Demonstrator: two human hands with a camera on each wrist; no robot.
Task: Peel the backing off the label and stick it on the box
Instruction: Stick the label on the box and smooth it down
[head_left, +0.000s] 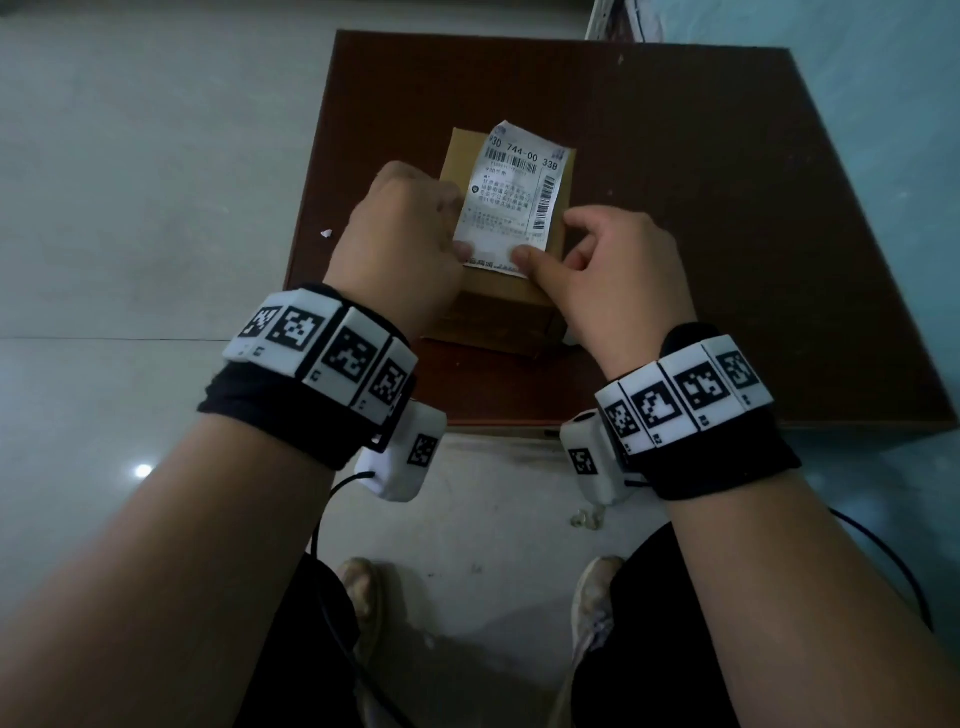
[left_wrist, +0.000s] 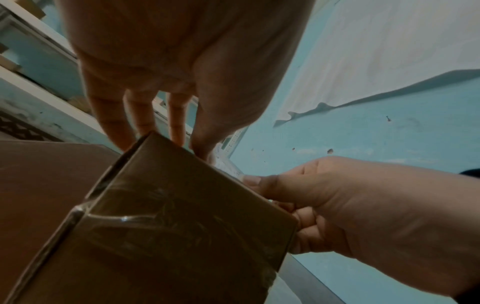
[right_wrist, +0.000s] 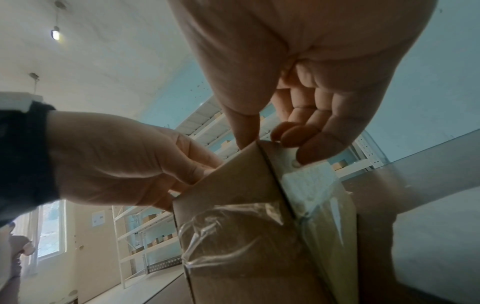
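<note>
A brown cardboard box (head_left: 493, 317) stands on the dark brown table (head_left: 727, 208). The white printed label (head_left: 511, 192) lies along its top, its far end curling up past the box's far edge. My left hand (head_left: 405, 234) has curled fingers on the label's near left edge. My right hand (head_left: 613, 260) holds the near right corner: the thumb presses the label onto the box and the index tip sits at its right edge. In the left wrist view the right hand (left_wrist: 363, 205) wraps the corner of the box (left_wrist: 182, 216). Whether the backing is off is hidden.
A small white scrap (head_left: 326, 233) lies on the pale floor left of the table. My shoes (head_left: 358, 587) stand at the table's near edge, with cables hanging from both wrists. Shelving (right_wrist: 155, 226) lines the far wall. Clear tape (right_wrist: 221, 226) wraps the box.
</note>
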